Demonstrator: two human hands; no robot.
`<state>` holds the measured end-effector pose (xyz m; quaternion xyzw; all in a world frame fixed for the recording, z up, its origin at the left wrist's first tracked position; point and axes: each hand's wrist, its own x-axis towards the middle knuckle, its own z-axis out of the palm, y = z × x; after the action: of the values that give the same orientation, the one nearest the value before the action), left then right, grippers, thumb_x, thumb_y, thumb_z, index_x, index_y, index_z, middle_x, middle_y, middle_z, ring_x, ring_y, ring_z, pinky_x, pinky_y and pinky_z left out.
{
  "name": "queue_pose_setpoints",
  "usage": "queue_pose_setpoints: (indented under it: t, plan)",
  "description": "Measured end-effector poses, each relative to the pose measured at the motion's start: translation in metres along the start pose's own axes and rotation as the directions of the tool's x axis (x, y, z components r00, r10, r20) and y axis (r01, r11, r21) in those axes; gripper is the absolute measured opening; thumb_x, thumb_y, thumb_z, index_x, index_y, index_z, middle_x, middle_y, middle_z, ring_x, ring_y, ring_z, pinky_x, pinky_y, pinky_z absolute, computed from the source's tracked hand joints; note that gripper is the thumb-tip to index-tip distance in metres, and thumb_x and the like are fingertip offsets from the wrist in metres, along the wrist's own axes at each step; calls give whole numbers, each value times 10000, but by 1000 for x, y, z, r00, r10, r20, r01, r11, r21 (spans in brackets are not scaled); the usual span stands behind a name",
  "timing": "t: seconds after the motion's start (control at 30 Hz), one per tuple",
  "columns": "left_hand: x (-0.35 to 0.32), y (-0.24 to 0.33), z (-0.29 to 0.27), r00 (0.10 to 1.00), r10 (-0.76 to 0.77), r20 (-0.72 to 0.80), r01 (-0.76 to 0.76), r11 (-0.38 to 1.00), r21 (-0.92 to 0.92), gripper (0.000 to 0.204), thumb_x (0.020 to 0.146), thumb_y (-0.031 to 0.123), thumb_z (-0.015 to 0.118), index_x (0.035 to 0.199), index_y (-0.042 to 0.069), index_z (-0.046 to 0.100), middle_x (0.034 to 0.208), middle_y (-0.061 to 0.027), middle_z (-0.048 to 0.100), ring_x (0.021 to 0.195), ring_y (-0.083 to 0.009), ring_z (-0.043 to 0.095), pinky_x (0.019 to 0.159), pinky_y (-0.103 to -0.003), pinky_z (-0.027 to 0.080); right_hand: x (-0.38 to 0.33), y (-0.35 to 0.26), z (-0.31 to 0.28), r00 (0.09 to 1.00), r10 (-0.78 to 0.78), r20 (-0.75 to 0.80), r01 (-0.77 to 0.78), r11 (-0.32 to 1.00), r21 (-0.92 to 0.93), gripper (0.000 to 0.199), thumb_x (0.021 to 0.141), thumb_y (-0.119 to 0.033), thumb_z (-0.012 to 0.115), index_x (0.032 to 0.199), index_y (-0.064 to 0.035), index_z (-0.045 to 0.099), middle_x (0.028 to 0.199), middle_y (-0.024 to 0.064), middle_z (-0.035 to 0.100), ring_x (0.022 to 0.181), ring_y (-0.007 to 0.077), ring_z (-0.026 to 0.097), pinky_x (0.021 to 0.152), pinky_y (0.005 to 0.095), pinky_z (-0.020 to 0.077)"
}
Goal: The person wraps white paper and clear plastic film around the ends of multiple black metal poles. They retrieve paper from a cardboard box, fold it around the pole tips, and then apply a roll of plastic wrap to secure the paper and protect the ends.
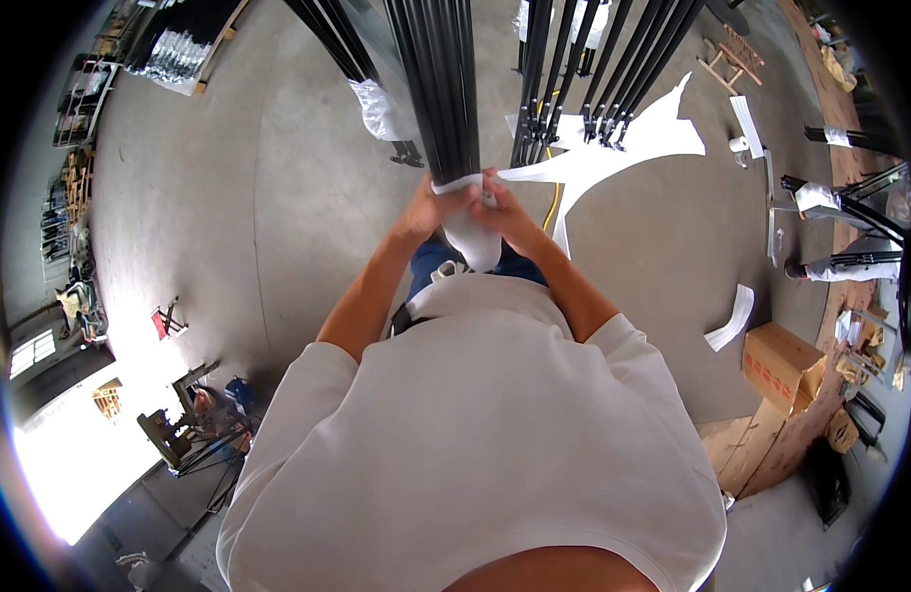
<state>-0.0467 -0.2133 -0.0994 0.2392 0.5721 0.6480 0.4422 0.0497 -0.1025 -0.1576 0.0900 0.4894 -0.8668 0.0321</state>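
A bundle of long black metal bars (446, 89) runs from the top of the view down to my hands. A white foam wrap (472, 237) covers its near end. My left hand (431, 209) grips the wrap on the left side. My right hand (505, 215) presses the wrap on the right, with a white strip (534, 173) trailing off to the right. More black bars (599, 69) hang just to the right, apart from my hands.
White foam sheets (633, 138) lie on the concrete floor behind the bars. A cardboard box (779, 365) and flattened cardboard sit at the right. Black frames (850, 197) partly wrapped in white stand far right. A small red stool (167, 320) is at the left.
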Motion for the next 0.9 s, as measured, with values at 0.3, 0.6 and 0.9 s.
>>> queue_pose_setpoints:
  t: [0.3,0.6,0.9]
  plan:
    - [-5,4,5,991,-29,-128,20,997,-68,202,721,158,621,857,9,600,829,-79,611,760,-152,568,704,-282,447,-25,-22,-9,999,-8,40,8,1000,-10,463,781,-185,567,1186,-28,407,1068,39,479,999,121,436,856,258,348]
    - [-2,-4,4,988,-48,-146,39,997,-67,265,703,173,649,881,-1,558,839,-117,605,786,-191,575,727,-306,449,-27,2,-24,996,67,-56,-74,988,-136,305,765,-61,537,1064,-32,480,1021,31,517,928,113,481,840,257,360]
    - [-12,-1,4,968,-94,-231,96,995,-2,294,680,181,635,892,-3,549,871,-130,602,812,-197,562,753,-317,430,-22,12,-4,993,-82,-82,93,985,144,341,719,-88,632,1012,-29,467,954,43,511,896,111,477,799,267,380]
